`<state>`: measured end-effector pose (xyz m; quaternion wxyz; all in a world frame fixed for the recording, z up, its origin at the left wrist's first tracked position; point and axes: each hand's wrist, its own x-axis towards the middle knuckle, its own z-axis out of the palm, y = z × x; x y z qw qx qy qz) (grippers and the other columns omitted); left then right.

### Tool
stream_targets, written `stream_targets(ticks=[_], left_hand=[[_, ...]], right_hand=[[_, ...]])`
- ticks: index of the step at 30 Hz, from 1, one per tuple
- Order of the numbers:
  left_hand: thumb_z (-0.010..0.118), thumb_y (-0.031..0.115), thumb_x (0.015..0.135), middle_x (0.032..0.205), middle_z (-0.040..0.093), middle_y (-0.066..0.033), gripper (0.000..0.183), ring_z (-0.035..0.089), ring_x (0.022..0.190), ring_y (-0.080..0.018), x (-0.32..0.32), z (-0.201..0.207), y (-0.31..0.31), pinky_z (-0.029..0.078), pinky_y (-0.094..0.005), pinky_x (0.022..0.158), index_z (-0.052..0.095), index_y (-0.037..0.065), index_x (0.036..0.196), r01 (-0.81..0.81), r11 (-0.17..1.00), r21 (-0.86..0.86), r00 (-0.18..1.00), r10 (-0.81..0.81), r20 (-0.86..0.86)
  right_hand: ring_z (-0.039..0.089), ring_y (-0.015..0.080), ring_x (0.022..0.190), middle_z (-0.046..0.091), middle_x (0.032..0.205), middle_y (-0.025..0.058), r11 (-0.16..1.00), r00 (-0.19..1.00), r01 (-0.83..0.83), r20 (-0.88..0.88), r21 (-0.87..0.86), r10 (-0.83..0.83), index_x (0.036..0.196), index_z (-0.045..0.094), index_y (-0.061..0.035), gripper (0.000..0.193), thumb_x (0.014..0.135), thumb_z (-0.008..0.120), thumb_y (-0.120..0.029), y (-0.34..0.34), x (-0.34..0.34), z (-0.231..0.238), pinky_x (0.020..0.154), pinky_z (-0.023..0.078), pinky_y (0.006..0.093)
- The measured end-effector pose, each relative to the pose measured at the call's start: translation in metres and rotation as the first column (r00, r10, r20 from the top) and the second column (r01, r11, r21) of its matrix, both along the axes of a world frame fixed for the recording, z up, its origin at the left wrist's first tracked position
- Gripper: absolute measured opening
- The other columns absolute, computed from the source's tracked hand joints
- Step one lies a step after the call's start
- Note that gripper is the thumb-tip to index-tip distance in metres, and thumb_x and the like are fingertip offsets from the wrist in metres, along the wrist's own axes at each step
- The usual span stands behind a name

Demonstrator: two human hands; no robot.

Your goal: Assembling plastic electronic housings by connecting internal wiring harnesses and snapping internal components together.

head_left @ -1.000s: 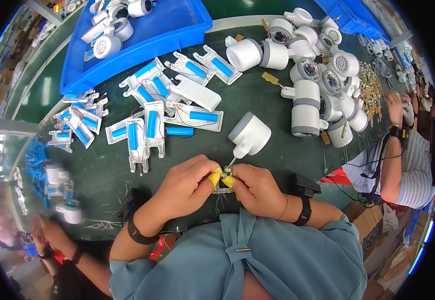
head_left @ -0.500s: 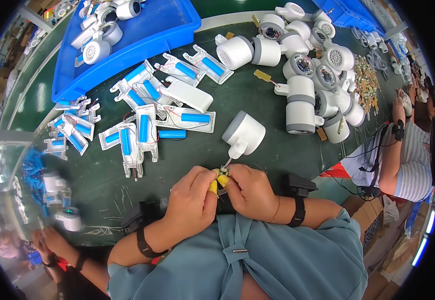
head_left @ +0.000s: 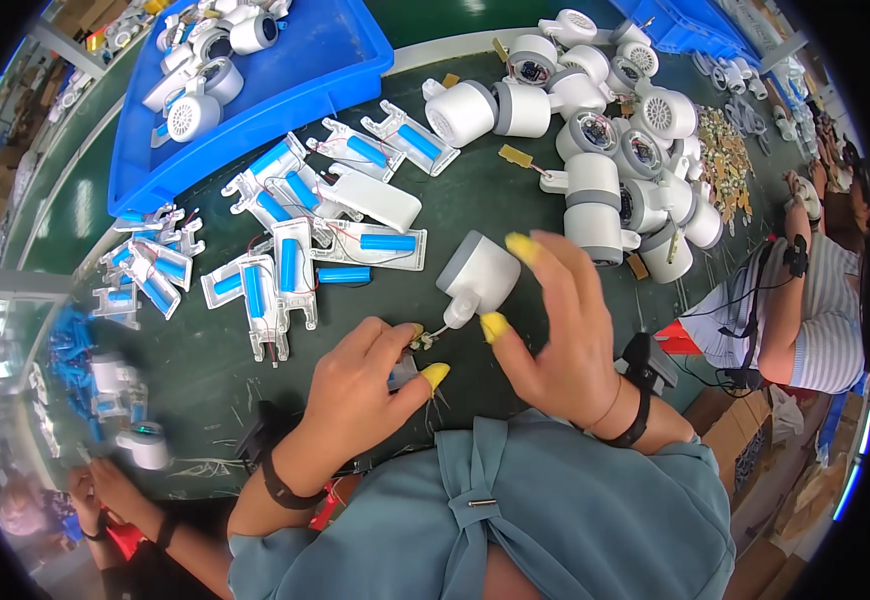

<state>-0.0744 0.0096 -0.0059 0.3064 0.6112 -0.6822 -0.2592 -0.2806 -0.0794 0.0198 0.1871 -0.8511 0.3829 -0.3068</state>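
Note:
A white fan head with a grey rim [head_left: 483, 275] lies in front of me, its short neck pointing toward me. From the neck a thin wire runs to a small circuit board [head_left: 421, 340]. My left hand [head_left: 360, 385] rests beside the board, index fingertip against it and thumb stretched apart. A pale part [head_left: 403, 373], mostly hidden, lies between that thumb and index finger. My right hand [head_left: 570, 345] is open around the right side of the fan head, thumb close to the neck; whether it touches is unclear. Yellow covers sit on both thumbs and index fingertips.
White handle shells with blue batteries [head_left: 290, 255] lie to the left. A blue bin [head_left: 305, 105] with fan heads stands behind them. More fan heads [head_left: 592, 190] are heaped at the right, beside small brown boards [head_left: 725, 160]. Co-workers sit at both sides.
My hands have parted from their pinch over the board. The right hand has moved up and right, opening beside the fan head; the left has shifted slightly left, its thumb spread.

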Motion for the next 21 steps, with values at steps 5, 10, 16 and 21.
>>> stream_targets(ticks=[5,10,16,21], left_hand=[[0.073,0.013,0.07,0.083,0.055,-0.0075,0.033,0.06,0.069,-0.0258,-0.003,-0.018,0.002,0.05,-0.0374,0.059,0.065,0.003,0.1,-0.028,0.989,-0.145,0.981,0.055,0.187],[0.073,0.014,0.069,0.082,0.053,-0.0064,0.032,0.061,0.072,-0.0234,-0.005,-0.01,0.002,0.05,-0.0351,0.061,0.065,0.004,0.098,0.048,0.979,-0.2,0.954,0.014,0.298],[0.072,0.016,0.07,0.081,0.053,-0.0064,0.032,0.06,0.073,-0.0218,-0.007,-0.008,0.006,0.049,-0.0342,0.065,0.066,0.002,0.099,0.154,0.97,-0.188,0.933,-0.08,0.35],[0.073,0.012,0.065,0.082,0.054,-0.0068,0.037,0.06,0.07,-0.0244,-0.008,-0.01,0.004,0.05,-0.0361,0.062,0.065,0.002,0.099,0.181,0.964,-0.195,0.934,-0.106,0.341]], right_hand=[[0.056,0.033,0.108,0.051,0.122,0.0192,0.916,0.995,-0.1,0.024,0.389,0.098,0.136,0.043,0.0035,0.06,0.083,0.068,-0.009,-0.023,0.003,-0.014,0.09,0.048,0.0345],[0.053,0.0205,0.114,0.048,0.121,0.0113,0.721,0.977,-0.207,0.18,0.662,0.116,0.139,0.041,0.0033,0.062,0.082,0.066,0.0,-0.025,-0.013,-0.02,0.096,0.048,0.0316],[0.047,0.0198,0.123,0.04,0.129,0.009,0.678,0.938,-0.345,0.26,0.649,0.229,0.144,0.037,-0.0003,0.075,0.074,0.063,0.008,-0.024,-0.032,-0.027,0.105,0.041,0.0325],[0.048,0.0215,0.119,0.038,0.129,0.0112,0.732,0.933,-0.359,0.251,0.579,0.259,0.139,0.041,-0.0024,0.075,0.069,0.063,0.009,-0.021,-0.034,-0.031,0.102,0.042,0.0311]])
